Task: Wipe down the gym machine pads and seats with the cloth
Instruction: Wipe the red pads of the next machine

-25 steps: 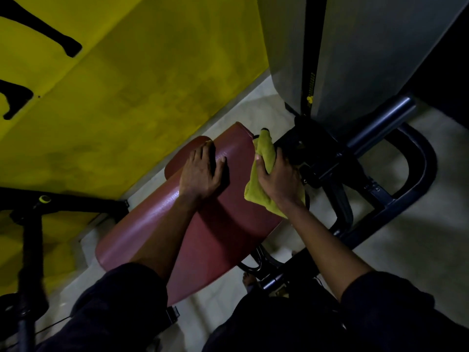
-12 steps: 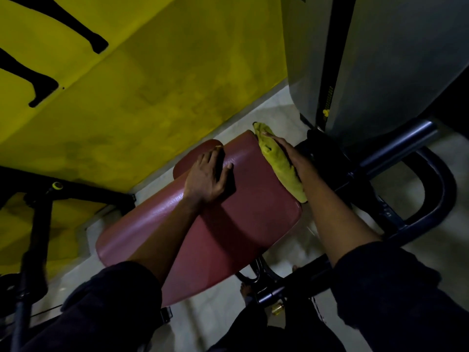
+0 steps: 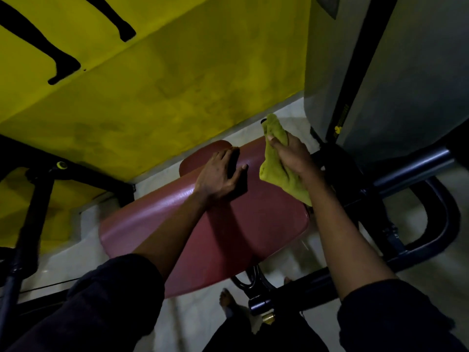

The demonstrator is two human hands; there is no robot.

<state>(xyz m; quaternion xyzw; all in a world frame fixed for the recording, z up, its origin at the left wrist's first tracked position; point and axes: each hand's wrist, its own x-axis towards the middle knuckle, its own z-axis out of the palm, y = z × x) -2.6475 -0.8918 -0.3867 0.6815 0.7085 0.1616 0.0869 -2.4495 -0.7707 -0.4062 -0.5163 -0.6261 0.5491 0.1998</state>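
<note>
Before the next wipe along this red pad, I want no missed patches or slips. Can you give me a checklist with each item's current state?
1. Cloth gripped securely: ok. The right hand holds the yellow-green cloth bunched in its fingers.
2. Cloth touching the red pad: cannot tell. It hangs at the pad's far right edge.
3. Pad steadied: ok. The left hand rests on it, fingers spread.
4. Wipe path free: not ok. The left forearm lies across the pad's middle.
5. Pad surface already clean: cannot tell; the light is dim.
</note>
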